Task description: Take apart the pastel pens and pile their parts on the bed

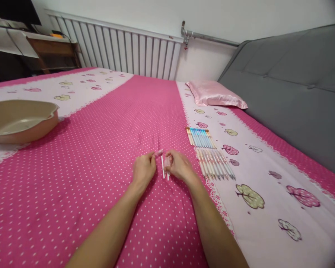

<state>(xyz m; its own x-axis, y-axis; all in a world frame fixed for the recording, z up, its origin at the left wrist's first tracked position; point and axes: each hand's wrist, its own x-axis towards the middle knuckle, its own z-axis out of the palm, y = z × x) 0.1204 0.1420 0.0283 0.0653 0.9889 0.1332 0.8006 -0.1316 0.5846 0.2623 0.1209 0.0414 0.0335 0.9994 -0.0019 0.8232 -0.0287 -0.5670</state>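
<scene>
My left hand is closed, thumb and fingers pinching a small pink piece, too small to name more closely. Just to its right, my right hand has its fingers closed round a pale pink piece, partly hidden by the fingers. Between the hands, a thin white stick points down toward me. The end of another white stick shows below my right fingers. Beyond my right hand lie a row of blue and tan pens and a nearer row of pale pens with pointed tips.
Everything lies on a pink dotted bedspread with pale tree-print bands. A pink and beige basin stands at the left. A pink pillow lies against the grey headboard. A white radiator lines the wall behind.
</scene>
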